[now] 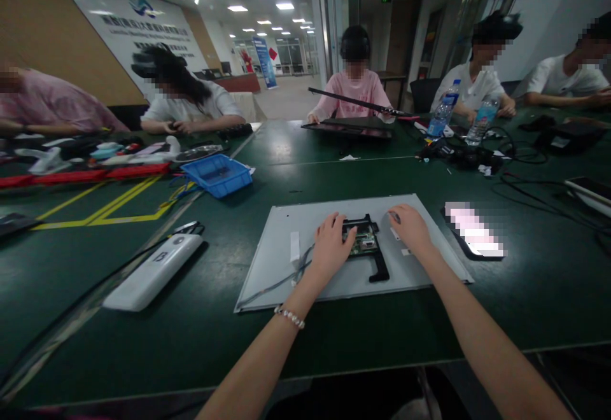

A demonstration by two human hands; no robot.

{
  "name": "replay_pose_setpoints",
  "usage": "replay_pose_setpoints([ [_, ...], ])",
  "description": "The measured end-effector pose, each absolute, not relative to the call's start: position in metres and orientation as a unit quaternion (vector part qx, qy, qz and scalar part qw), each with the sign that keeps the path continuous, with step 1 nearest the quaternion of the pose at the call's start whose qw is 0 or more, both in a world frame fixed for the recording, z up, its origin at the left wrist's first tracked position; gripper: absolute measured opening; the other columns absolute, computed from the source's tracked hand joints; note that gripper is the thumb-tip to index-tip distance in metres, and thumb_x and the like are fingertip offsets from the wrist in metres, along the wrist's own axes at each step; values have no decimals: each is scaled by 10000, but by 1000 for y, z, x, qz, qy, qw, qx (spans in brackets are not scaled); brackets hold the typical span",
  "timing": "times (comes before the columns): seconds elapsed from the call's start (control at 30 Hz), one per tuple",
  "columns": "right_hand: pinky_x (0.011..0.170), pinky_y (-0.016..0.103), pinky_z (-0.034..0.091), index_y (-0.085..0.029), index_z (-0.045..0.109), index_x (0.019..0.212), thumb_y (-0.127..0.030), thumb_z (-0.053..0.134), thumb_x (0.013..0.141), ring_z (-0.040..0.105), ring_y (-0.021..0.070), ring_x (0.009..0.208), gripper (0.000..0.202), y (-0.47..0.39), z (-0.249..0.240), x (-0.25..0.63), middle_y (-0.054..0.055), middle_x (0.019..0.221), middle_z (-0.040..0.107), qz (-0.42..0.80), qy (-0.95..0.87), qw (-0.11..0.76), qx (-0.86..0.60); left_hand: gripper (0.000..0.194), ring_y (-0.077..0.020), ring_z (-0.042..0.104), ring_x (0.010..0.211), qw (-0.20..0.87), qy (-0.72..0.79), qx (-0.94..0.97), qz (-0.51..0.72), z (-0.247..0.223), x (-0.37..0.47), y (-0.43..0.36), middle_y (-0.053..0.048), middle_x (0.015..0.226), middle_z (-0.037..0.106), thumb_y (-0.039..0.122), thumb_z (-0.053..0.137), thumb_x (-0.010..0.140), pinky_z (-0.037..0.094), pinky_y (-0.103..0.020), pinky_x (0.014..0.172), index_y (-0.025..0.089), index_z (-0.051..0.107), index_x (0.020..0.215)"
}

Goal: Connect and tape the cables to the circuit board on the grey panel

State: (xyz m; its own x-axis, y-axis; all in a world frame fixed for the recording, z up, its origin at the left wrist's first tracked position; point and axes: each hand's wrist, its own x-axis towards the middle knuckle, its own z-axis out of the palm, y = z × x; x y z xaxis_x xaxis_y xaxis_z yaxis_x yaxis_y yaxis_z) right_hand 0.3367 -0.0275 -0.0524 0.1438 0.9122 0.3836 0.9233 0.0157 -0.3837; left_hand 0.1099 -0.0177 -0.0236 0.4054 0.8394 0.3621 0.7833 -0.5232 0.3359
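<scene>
The dark green counter (200,337) filled the frame, with other people seated along its far side at the top. At lower centre lay a large grey panel (334,283), flat on its face, a thin cable (277,285) trailing across its lower left part. To the left of the panel lay a white power bank (153,272); in the upper left stood a blue tray (218,175); right of the panel lay a phone (472,229).

At the panel's centre sat a small circuit board (363,242) inside a black bracket (377,261). The left hand (331,245) rested on the board's left edge, fingers curled loosely over it, gripping nothing that could be seen. The right hand (410,228) lay just beside the bracket's right side, fingers narrow around a small object too indistinct to name.

Judged from this, sound practice was light, even pressure on the board's edges, keeping the panel flat and the cable unstrained.
</scene>
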Motion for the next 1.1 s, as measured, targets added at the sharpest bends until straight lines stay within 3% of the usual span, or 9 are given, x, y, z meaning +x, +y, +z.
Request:
replay_pose_setpoints([
  [0.3,749,270,412,-154,658,858,-175,403,882,597,195,871,257,-33,-44,320,102,891,677,-75,-627,198,-750,346,-264,462,1188,57,484,840,239,-24,109,-18,-125,1287,483,383,392,921,359,-412,986,168,494,1171],
  [0.57,659,300,445,-96,672,859,-37,423,824,651,250,809,258,-30,-31,303,190,851,685,-97,-677,72,-726,299,-248,501,1128,58,478,841,248,-25,109,-18,-108,1228,514,337,429,906,370,-395,961,181,500,1151],
  [0.87,652,310,416,-116,660,835,-73,403,852,656,253,756,261,-36,-31,307,166,811,687,-123,-686,76,-713,268,-240,519,1078,63,487,839,235,-21,108,-20,-91,1145,553,323,449,888,374,-393,947,199,504,1118],
  [1.1,635,283,380,-181,672,845,-193,399,899,636,215,758,278,-38,-33,316,94,828,693,-101,-677,138,-715,322,-243,493,1145,78,479,837,254,-21,106,-21,-101,1270,479,339,439,895,382,-388,961,198,467,1184],
])
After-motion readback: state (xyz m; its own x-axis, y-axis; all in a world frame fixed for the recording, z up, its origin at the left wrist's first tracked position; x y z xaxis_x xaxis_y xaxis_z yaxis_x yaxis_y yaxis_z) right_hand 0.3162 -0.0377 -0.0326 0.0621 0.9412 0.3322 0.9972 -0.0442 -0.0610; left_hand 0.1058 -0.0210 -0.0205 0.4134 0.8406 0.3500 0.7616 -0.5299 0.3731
